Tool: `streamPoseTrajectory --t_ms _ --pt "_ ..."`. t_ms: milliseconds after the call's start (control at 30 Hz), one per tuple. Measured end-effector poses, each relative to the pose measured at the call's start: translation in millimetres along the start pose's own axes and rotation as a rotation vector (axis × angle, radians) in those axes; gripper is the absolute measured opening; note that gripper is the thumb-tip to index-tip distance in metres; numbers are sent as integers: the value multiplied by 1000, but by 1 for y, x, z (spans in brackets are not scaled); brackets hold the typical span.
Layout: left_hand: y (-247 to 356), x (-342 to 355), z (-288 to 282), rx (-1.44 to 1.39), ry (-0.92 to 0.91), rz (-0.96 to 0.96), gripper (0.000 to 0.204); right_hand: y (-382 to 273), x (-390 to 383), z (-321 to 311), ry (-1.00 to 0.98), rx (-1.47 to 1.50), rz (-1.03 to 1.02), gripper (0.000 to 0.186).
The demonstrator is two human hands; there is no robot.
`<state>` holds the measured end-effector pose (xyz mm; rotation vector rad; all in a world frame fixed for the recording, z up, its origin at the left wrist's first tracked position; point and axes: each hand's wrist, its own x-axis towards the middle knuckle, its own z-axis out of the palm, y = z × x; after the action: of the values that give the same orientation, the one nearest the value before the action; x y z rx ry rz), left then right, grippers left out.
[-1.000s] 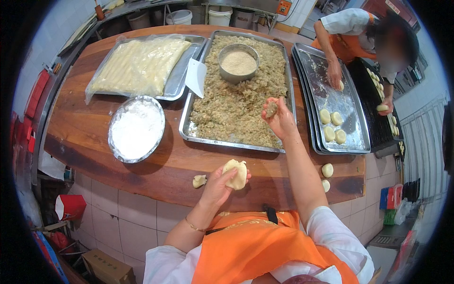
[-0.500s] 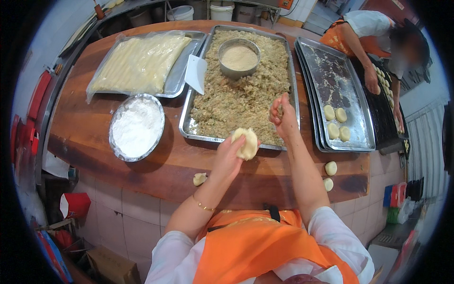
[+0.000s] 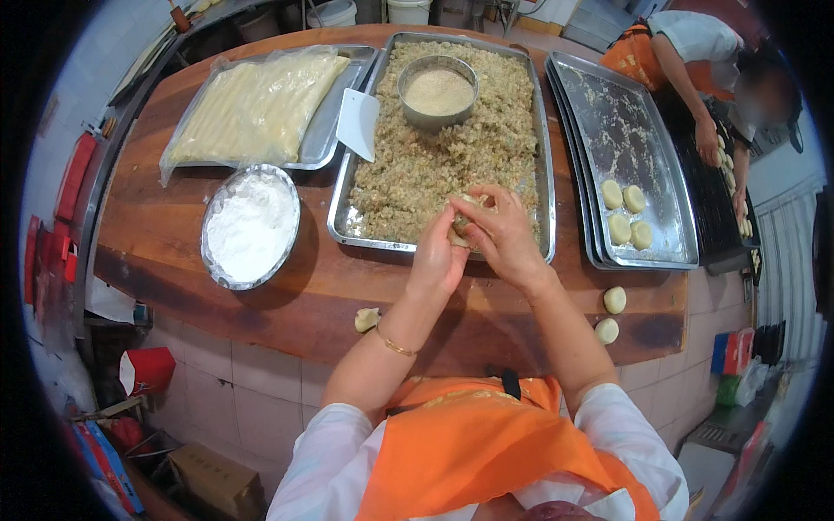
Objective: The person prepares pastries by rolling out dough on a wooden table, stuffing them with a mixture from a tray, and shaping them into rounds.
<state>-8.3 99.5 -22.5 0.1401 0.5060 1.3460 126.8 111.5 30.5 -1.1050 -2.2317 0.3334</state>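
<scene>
Over the near edge of a metal tray of crumbly filling, my two hands meet around a piece of dough. My left hand cups it from the left. Fingers of my right hand press at its top, where a bit of darker filling shows; most of the dough is hidden by the fingers. In the filling stands a round metal bowl of pale crumbs. A white scraper leans over the tray's left rim. A small dough scrap lies on the table beside my left forearm.
Plastic-covered dough strips fill a tray at the left, with a bowl of white flour nearer. Right: stacked trays carrying several dough rounds; two more rounds on the wooden table. A co-worker handles pieces at a black tray.
My right hand has come left and down with filling, from over the tray to the dough in my left hand. My left hand has risen slightly. The co-worker's hands have shifted a little.
</scene>
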Motion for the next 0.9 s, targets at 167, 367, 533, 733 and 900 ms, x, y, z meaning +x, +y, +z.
streamPoseTrajectory --t_ms 167,367,533,733,900 --pt "-2 -4 2 140 -44 134 20 -5 2 5 109 346 144 27" --pt "-5 -6 -1 191 -28 230 15 -9 -6 19 200 279 74 27" --pt "-1 -12 4 308 11 179 30 -12 -8 15 162 312 143 27" --pt "13 -6 29 220 -165 213 57 -8 8 -8 117 669 330 29" --pt "-10 -7 9 -47 -102 184 42 -41 -13 7 241 145 31 19"
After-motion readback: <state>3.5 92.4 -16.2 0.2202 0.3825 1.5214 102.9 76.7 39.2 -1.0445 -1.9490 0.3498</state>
